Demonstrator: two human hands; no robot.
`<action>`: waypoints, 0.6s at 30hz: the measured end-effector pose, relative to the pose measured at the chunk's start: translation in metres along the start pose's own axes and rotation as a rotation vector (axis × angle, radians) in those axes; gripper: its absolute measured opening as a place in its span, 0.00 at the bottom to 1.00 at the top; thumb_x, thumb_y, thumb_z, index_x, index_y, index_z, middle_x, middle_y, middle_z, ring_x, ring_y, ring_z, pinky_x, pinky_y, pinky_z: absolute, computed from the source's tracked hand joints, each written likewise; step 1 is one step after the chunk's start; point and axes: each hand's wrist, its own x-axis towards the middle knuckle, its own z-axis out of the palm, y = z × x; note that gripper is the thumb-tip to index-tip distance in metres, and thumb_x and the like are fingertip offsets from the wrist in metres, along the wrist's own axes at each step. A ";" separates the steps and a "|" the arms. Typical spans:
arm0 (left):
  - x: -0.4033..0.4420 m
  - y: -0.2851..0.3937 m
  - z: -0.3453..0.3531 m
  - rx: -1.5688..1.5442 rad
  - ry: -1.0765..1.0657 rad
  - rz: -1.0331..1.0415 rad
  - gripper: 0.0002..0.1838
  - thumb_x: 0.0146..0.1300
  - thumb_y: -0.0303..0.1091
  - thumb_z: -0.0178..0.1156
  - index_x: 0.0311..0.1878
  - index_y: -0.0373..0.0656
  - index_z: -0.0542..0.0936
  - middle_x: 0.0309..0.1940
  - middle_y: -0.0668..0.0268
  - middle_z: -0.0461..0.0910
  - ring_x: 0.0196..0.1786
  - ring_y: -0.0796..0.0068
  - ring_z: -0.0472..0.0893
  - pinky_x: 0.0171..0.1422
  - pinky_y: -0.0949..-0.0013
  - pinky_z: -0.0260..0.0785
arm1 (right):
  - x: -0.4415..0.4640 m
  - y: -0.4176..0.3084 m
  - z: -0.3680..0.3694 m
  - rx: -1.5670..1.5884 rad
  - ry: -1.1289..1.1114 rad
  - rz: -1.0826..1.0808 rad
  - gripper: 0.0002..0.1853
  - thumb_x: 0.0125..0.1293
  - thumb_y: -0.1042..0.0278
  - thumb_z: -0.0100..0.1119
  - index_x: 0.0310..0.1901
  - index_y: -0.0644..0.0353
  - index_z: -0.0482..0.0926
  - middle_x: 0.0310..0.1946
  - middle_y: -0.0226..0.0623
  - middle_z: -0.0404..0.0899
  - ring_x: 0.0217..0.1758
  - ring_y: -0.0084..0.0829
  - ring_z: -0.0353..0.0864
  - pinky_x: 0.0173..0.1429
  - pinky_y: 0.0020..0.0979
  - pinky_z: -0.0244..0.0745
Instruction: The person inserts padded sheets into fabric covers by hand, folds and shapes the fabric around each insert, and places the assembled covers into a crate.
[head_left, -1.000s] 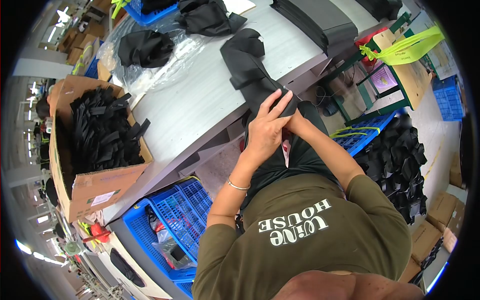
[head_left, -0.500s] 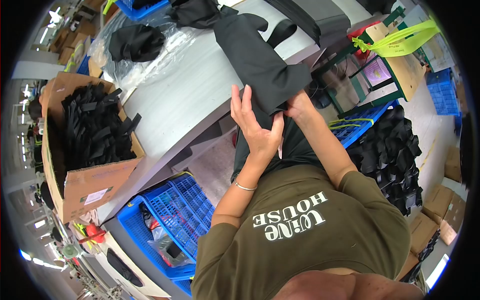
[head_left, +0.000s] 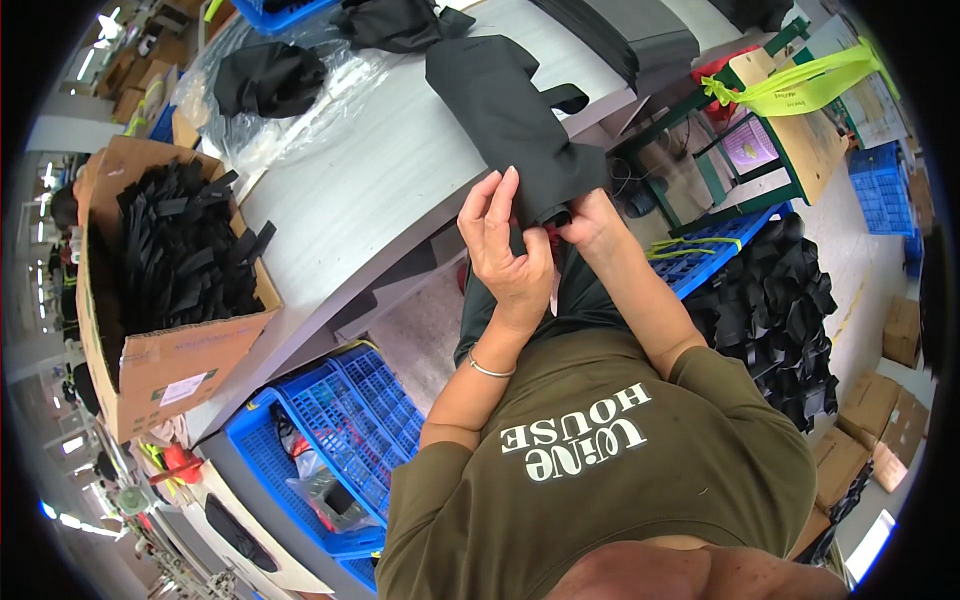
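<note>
A black fabric piece [head_left: 515, 120] with a strap loop [head_left: 568, 98] on its right side stretches from the table edge toward my body. At its near end, my left hand [head_left: 508, 250] pinches the edge with thumb and forefinger while its other fingers point up. My right hand [head_left: 590, 222] grips the same end from the right, its fingertips partly hidden by the cloth. Between the hands the edge looks rolled or folded over, with a small dark opening. The far part of the piece rests on the table.
The grey table [head_left: 350, 200] holds dark fabric bundles [head_left: 268, 80] on clear plastic. A carton [head_left: 190, 370] of black strips stands left. Below is a blue crate [head_left: 370, 400]; black pieces [head_left: 775, 310] are heaped at right near a green-framed stand [head_left: 800, 150].
The fabric's near end has turned slightly and its folded edge now shows more between my hands. The strap loop has shifted lower. Both hands stay on the piece.
</note>
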 end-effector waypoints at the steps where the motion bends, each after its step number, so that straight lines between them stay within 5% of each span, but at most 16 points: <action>1: 0.000 0.000 0.001 -0.008 0.003 -0.003 0.35 0.47 0.10 0.51 0.62 0.42 0.78 0.59 0.58 0.72 0.54 0.68 0.76 0.48 0.71 0.73 | 0.000 0.000 0.000 0.001 -0.024 0.015 0.20 0.70 0.55 0.56 0.56 0.60 0.76 0.51 0.41 0.81 0.51 0.38 0.83 0.54 0.46 0.83; 8: -0.002 -0.001 0.005 -0.044 0.013 -0.017 0.35 0.48 0.10 0.52 0.63 0.43 0.77 0.59 0.58 0.72 0.51 0.71 0.77 0.46 0.72 0.74 | -0.011 0.008 0.024 0.064 -0.048 0.000 0.19 0.65 0.60 0.63 0.52 0.64 0.77 0.48 0.42 0.81 0.49 0.36 0.83 0.53 0.40 0.83; 11: -0.003 -0.004 0.004 -0.044 0.017 -0.019 0.34 0.49 0.10 0.54 0.63 0.43 0.77 0.59 0.59 0.72 0.49 0.72 0.77 0.45 0.73 0.74 | -0.005 0.011 0.016 -0.110 0.061 -0.035 0.21 0.68 0.50 0.57 0.55 0.55 0.78 0.51 0.38 0.81 0.54 0.39 0.82 0.56 0.58 0.78; 18: -0.005 -0.007 0.001 -0.032 0.012 -0.044 0.34 0.50 0.10 0.56 0.63 0.42 0.77 0.59 0.59 0.72 0.48 0.73 0.76 0.44 0.74 0.72 | -0.004 0.017 0.022 -0.058 -0.006 -0.072 0.21 0.68 0.52 0.58 0.55 0.58 0.77 0.50 0.41 0.81 0.51 0.39 0.82 0.52 0.51 0.82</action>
